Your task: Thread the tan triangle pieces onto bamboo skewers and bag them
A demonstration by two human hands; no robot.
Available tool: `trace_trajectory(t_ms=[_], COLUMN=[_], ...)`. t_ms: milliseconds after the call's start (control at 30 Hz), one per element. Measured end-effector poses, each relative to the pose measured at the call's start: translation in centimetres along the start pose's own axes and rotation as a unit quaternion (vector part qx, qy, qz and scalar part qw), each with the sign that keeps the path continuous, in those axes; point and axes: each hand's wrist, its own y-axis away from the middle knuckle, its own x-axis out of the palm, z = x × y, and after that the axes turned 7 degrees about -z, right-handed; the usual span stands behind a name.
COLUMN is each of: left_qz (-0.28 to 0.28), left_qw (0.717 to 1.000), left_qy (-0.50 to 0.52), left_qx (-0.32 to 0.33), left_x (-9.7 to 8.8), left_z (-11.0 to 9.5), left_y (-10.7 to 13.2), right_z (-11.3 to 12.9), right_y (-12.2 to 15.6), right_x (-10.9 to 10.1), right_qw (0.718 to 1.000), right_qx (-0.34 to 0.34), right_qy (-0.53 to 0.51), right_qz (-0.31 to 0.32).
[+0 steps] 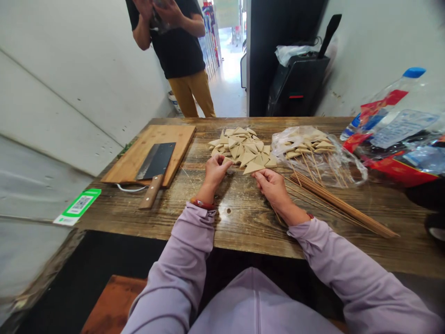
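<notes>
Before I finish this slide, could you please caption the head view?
Left hand at the pile of tan triangles, right hand holding one triangle near thin sticks.

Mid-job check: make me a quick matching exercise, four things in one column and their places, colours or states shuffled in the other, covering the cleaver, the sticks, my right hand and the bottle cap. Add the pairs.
Things
1. Cleaver
2. Stick bundle
3. Right hand
4. Bottle cap

Places, colours, states
A. Blue
B. Pinching a tan triangle
C. Partly on the cutting board, handle past its edge
D. Lying slantwise on the table, right of both hands

Pairs: 1-C, 2-D, 3-B, 4-A
</notes>
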Motion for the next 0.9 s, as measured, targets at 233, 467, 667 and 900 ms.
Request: trace_trajectory(t_ms=[233,467,667,900], left_qz=[0.030,0.040,0.047,0.043], left_qw=[0.945,0.919,0.919,0.926], left_qy=[0.274,0.330,0.340,0.326], left_qx=[-0.176,-0.210,-0.193,-0.187], left_x=[-1.3,-1.7,-1.7,-1.6], left_z=[-3.0,-4.6,-4.8,-4.5], left_y=[1.4,1.6,1.7,1.6], right_z=[0.5,0.9,0.9,1.1], right_y=[1.2,2.0,2.1,2.2], right_x=[0.1,0.1,-0.1,-0.1], right_qw=[0.994,0.982,0.981,0.977], right_qx=[-0.052,-0.101,-0.092,-0.104], right_qy=[0.078,0.143,0.155,0.170], right_qz=[0.049,0.075,0.078,0.073])
